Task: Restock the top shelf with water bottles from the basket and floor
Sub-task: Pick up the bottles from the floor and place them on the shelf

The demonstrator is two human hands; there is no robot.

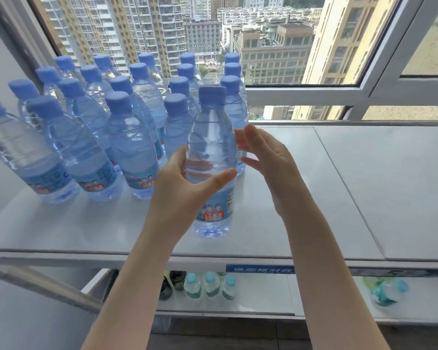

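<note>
**One bottle gripped at the near edge of the rows**

On the left half of the top shelf [314, 198] stands a block of blue-capped water bottles [127, 137], in rows running from near to far toward the window [263, 46]. Right of the block's near row, the left hand [185, 183] grips a single bottle [211, 127], thumb across its near side and fingers curled round the far side. This bottle is upright with its base on the shelf, just beside the stocked rows. To its right the right hand [266, 157] is spread and relaxed, holding nothing; whether its fingertips touch the bottle cannot be told. Below, the lower shelf [263, 296] carries small bottles [210, 284] and, far right, a bottle on its side [387, 291].
</note>
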